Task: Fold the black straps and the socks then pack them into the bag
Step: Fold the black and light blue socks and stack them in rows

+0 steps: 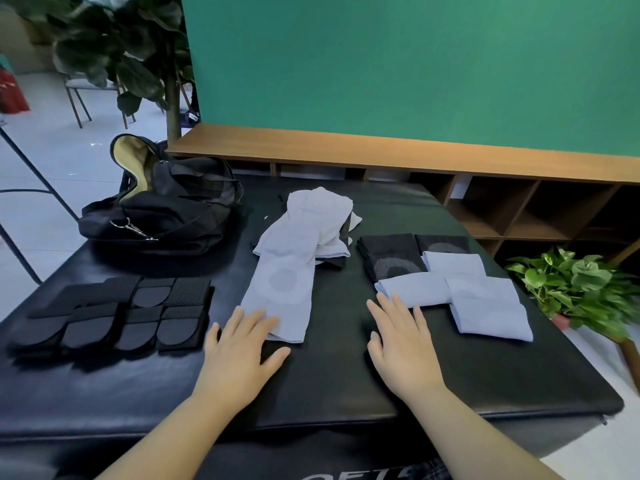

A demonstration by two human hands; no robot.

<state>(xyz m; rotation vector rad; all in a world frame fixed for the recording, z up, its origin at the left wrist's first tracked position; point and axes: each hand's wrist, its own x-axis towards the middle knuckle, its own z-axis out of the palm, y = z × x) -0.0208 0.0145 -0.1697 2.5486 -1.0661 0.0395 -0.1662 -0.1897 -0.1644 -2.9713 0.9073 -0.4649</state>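
Item one, centre of the frame: we record a long pale blue sock (282, 292) laid flat on the black padded table (346, 375), its far end running up into a loose pile of unfolded socks (320, 220). Our left hand (240, 351) lies flat with straight fingers, fingertips resting on the sock's near end; it grasps nothing. Our right hand (401, 344) lies flat and relaxed on the table, right of centre, its fingertips touching the near edge of the folded socks (460, 292); it too grasps nothing.

Item two, right of centre: those folded socks, several pale blue rectangles, with two black ones behind them.

Item three, lower left: folded black straps (117, 315), set in close rows, well apart from the hands.

Item four, upper left of the table: a black bag (166, 206), lying open, a yellowish lining showing, a metal clip on its side.

Surroundings: a green wall (415, 64), wooden shelving (485, 188), a large leafy plant (114, 46) at upper left, a small potted plant (581, 289) at right.
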